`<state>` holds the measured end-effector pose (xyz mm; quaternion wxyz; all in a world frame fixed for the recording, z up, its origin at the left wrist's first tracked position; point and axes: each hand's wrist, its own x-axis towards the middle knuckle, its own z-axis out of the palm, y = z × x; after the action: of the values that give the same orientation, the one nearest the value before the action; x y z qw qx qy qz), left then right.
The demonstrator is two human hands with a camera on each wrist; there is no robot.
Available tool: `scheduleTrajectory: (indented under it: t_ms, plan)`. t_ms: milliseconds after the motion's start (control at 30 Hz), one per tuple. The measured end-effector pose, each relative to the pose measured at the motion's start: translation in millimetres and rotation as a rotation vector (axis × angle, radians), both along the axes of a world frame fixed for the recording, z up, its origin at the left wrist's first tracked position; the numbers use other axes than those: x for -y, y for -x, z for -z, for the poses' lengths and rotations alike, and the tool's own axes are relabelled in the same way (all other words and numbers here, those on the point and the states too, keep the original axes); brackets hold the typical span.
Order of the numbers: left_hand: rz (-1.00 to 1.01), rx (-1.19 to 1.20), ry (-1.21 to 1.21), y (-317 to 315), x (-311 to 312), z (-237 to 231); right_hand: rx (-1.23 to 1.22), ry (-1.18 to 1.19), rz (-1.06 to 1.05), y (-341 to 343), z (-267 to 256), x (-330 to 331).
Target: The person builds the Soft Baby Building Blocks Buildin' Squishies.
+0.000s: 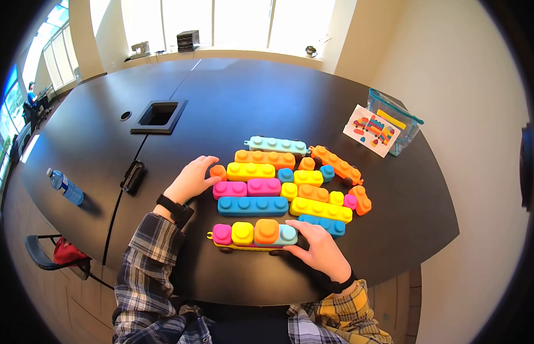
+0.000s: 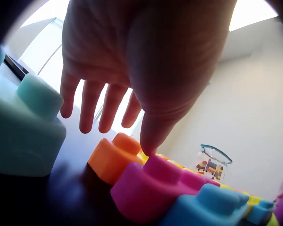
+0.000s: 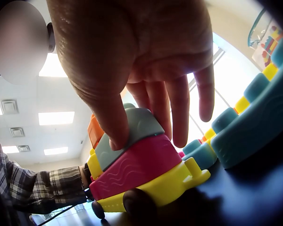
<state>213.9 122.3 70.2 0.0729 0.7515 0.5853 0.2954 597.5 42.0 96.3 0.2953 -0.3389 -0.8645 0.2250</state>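
Spanning nearly the whole head view: dark table [image 1: 232, 281]. Note spread of coloured blocks [image 1: 289, 190], centre to right of centre. Note clear bag [image 1: 408, 133], upper right. Locate block train [image 1: 261, 236] at lower centre: wheeled yellow base [image 3: 167, 188], magenta layer [image 3: 137, 167] above. Record right hand [image 1: 321, 249], right of lower centre, pinching pale blue block [image 1: 287, 234] at train's right end. Record left hand [image 1: 192, 179], left of centre, fingers extended, gripping nothing, just beside small orange block [image 1: 218, 172]; cannot tell contact.

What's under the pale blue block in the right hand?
Under the pale blue block is a magenta block, which sits on a yellow wheeled base. The joining faces between them are covered.
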Motion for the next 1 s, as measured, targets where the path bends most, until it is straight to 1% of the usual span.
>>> scheduleTrajectory:
  t_ms: [33, 67, 133, 233, 367, 433, 467, 533, 567, 600, 667, 733, 767, 833, 900, 967, 1000]
  plan:
    - [0.006, 0.006, 0.091, 1.1, -4.6, 4.1, 0.003, 0.007, 0.003, 0.1, -0.1, 0.2]
    - [0.010, 0.006, 0.092, 0.2, -7.4, 4.5, 0.003, 0.008, 0.007, 0.1, -0.7, 0.8]
    - [-0.014, 0.022, 0.140, -3.1, -12.5, 6.4, 0.026, 0.081, 0.022, -0.3, -2.9, 2.5]
    - [-0.023, 0.034, 0.078, -3.0, -16.6, 13.1, 0.024, 0.059, 0.024, 0.0, -1.3, 2.5]
    - [-0.033, 0.004, 0.127, -6.7, -16.3, 8.0, 0.035, 0.075, 0.013, -1.0, 2.2, 0.1]
    - [-0.072, -0.081, 0.065, -7.9, -11.4, 0.5, 0.045, 0.010, -0.023, -1.7, 0.0, -1.6]
    - [-0.072, -0.083, 0.062, -9.8, -8.8, -6.5, 0.043, 0.007, -0.022, -3.0, -3.1, -2.6]
    - [-0.093, 0.105, -0.073, -11.8, -3.4, -21.5, -0.038, 0.030, -0.035, -6.1, -14.3, -3.6]
    - [-0.062, 0.166, -0.100, -19.4, 3.9, -35.5, -0.038, 0.030, -0.033, -7.9, -19.7, -4.6]
    - [-0.061, 0.165, -0.098, -29.6, 12.8, -52.1, -0.051, 0.058, -0.012, -9.3, -25.4, -6.7]
    - [0.158, 0.236, -0.125, -54.9, 32.5, -84.6, -0.064, 0.097, 0.013, -5.9, -36.2, -10.9]
    - [0.318, 0.246, -0.115, -82.4, 49.5, -108.4, -0.159, 0.076, -0.028, 5.4, -50.6, -19.3]
    - [0.344, 0.214, -0.102, -93.3, 53.7, -114.1, -0.130, 0.011, -0.036, 11.0, -58.6, -22.5]
    - [0.324, 0.243, -0.064, -111.6, 64.1, -122.9, -0.162, -0.022, -0.026, 26.6, -68.8, -23.7]
    - [0.305, 0.259, -0.029, -122.3, 68.5, -122.9, -0.195, -0.050, -0.013, 36.6, -71.3, -25.2]
    - [0.308, 0.229, -0.040, -126.6, 70.7, -120.7, -0.187, -0.173, -0.006, 41.7, -69.3, -28.5]
    - [0.307, 0.230, -0.040, -126.8, 71.4, -118.1, -0.187, -0.172, -0.007, 41.7, -68.7, -28.7]
